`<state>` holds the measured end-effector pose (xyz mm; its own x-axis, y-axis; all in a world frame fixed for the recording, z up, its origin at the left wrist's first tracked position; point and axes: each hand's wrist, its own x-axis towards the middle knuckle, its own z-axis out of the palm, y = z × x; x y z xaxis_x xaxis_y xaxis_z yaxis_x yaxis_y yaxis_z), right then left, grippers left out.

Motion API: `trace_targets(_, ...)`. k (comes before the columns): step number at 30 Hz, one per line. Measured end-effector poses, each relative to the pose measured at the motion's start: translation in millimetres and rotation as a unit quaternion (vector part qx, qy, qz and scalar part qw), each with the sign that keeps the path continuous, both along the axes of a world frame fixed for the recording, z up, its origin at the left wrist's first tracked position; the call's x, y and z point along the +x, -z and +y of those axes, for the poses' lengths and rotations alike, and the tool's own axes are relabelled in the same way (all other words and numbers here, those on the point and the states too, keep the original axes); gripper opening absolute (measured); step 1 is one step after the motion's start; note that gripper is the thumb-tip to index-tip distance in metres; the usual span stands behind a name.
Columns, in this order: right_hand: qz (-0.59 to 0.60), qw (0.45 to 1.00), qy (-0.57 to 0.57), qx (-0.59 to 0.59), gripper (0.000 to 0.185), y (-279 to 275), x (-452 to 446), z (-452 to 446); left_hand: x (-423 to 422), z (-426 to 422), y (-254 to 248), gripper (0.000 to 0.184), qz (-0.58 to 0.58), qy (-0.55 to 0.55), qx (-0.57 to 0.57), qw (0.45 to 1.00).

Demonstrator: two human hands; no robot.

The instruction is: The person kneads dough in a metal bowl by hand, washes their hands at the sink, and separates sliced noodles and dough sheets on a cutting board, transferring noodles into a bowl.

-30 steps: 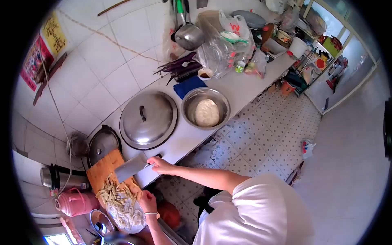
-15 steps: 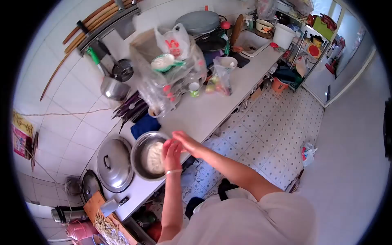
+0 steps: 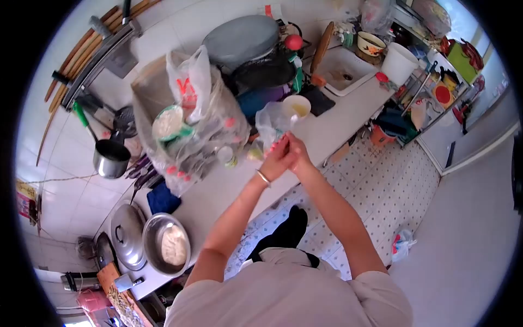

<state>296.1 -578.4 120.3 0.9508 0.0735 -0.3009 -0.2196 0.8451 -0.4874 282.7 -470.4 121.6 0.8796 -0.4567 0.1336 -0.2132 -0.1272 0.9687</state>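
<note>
white-tiled wall (image 3: pixel 71 155) and patterned floor (image 3: pixel 348 215) are noted, with a long pale desk (image 3: pixel 215 193) running between them from near left to far right. at the near-left end, a metal basin (image 3: pixel 153 245) with pale dough (image 3: pixel 174 246) in it is seen beside a large domed lid (image 3: pixel 129 242); a cleaver (image 3: pixel 124 282) is laid on a wooden board (image 3: pixel 108 275). toward the far right, a white sink (image 3: pixel 357 66) is set into the surface.

both hands are raised at the near edge of the desk. the left hand (image 3: pixel 277 159) and the right hand (image 3: pixel 298 152) are pressed together, fingers bunched and overlapping. whether anything is pinched between them cannot be told.

a clear plastic bag (image 3: pixel 268 121) is located on the desk, just beyond the fingertips and slightly to the left; contact cannot be confirmed. by position, the left hand is judged the nearer. the bag's long axis cannot be read, its film being crumpled. a pale bowl (image 3: pixel 305 107) is found just right of the bag.
</note>
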Motion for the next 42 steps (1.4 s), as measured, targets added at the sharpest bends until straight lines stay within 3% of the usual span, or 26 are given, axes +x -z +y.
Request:
trace_targets(1, -0.009, 1.0, -0.002, -0.005, 0.025, -15.8, 33.7, -19.4, 30.8, -8.3, -24.9, 0.058, 0.013, 0.018, -0.038, 0.999)
trace_targets(2, -0.08, 0.984, 0.025, -0.156, 0.024, -29.8, 64.8, -38.1, 54.3, -13.9, -56.2, 0.049, 0.171, 0.025, -0.125, 0.977)
trace_targets(3, -0.135, 0.943, 0.045, -0.3, 0.024, -38.0, 80.2, -53.1, 97.7, -14.7, -48.5, 0.042, 0.168, -0.003, -0.127, 0.978)
trace_targets(5, -0.175, 0.914, -0.001, -0.366, 0.022, -90.4, 115.4, -94.1, 147.2, -26.1, -81.1, 0.037, 0.199, -0.107, -0.306, 0.925)
trace_targets(7, -0.293, 0.809, 0.039, -0.508, 0.018, -107.4, 162.8, -142.4, 184.3, -26.0, -113.5, 0.034, 0.228, -0.215, -0.407, 0.858)
trace_targets(9, -0.345, 0.718, 0.107, -0.594, 0.021, -138.0, 192.7, -181.3, 223.8, -9.6, -112.5, 0.03, 0.25, -0.189, -0.508, 0.802)
trace_targets(11, -0.393, 0.607, 0.198, -0.662, 0.027, -160.1, 215.9, -210.8, 243.3, -4.9, -116.7, 0.029, 0.27, -0.209, -0.528, 0.778)
trace_targets(12, -0.392, 0.646, 0.201, -0.622, 0.031, -159.3, 233.2, -224.8, 249.5, -5.6, -117.4, 0.029, 0.296, -0.222, -0.548, 0.75)
trace_targets(13, -0.398, 0.65, 0.192, -0.618, 0.031, -141.8, 266.2, -254.0, 255.8, -6.4, -117.3, 0.029, 0.291, -0.232, -0.551, 0.747)
trace_targets(15, -0.351, 0.393, 0.074, -0.847, 0.039, -82.7, 341.2, -324.3, 256.9, -11.4, -117.0, 0.027, 0.242, -0.228, -0.552, 0.765)
trace_targets(16, -0.364, 0.397, 0.068, -0.84, 0.039, -75.7, 361.7, -342.6, 257.2, -15.5, -123.6, 0.024, 0.221, -0.263, -0.546, 0.764)
trace_targets(18, -0.259, 0.316, 0.089, -0.908, 0.042, -66.9, 397.0, -363.9, 261.2, -15.2, -136.5, 0.023, 0.189, -0.276, -0.549, 0.766)
trace_targets(19, -0.273, 0.319, 0.084, -0.904, 0.042, -73.8, 417.8, -362.6, 265.0, -12.2, -143.6, 0.024, 0.161, -0.273, -0.552, 0.771)
trace_targets(21, -0.427, 0.398, 0.121, -0.802, 0.04, -97.3, 445.6, -349.5, 273.4, -8.6, -150.4, 0.023, 0.116, -0.278, -0.522, 0.798)
trace_targets(23, -0.452, 0.406, 0.17, -0.776, 0.032, -149.8, 429.5, -304.7, 278.0, -12.2, -170.5, 0.021, 0.069, -0.338, -0.517, 0.783)
trace_targets(25, -0.573, 0.45, 0.063, -0.682, 0.021, -191.4, 426.9, -270.6, 283.5, -13.9, -190.0, 0.02, 0.081, -0.364, -0.533, 0.759)
trace_targets(26, -0.584, 0.45, 0.059, -0.673, 0.021, -210.2, 416.4, -252.4, 287.0, -13.1, -196.4, 0.02, 0.087, -0.388, -0.543, 0.739)
trace_targets(28, -0.554, 0.505, -0.083, -0.657, 0.019, -236.1, 390.9, -218.3, 292.8, -12.0, -207.4, 0.021, 0.072, -0.419, -0.549, 0.72)
trace_targets(29, -0.564, 0.502, -0.09, -0.65, 0.019, -240.9, 385.9, -202.5, 296.7, -8.2, -208.2, 0.021, 0.063, -0.427, -0.551, 0.714)
trace_targets(32, -0.607, 0.373, -0.079, -0.698, 0.024, -248.8, 371.5, -164.0, 304.3, -1.2, -213.6, 0.023, 0.068, -0.325, -0.601, 0.727)
trace_targets(36, -0.618, 0.354, -0.05, -0.7, 0.03, -232.0, 392.7, -125.1, 300.6, -20.1, -226.9, 0.024, 0.044, -0.356, -0.581, 0.73)
trace_targets(41, -0.529, 0.41, -0.057, -0.741, 0.027, -228.1, 421.8, -103.1, 301.5, -19.2, -229.3, 0.023, 0.04, -0.345, -0.585, 0.733)
trace_targets(42, -0.572, 0.357, 0.017, -0.739, 0.028, -210.0, 442.1, -97.6, 302.0, -17.2, -228.4, 0.022, 0.042, -0.312, -0.599, 0.736)
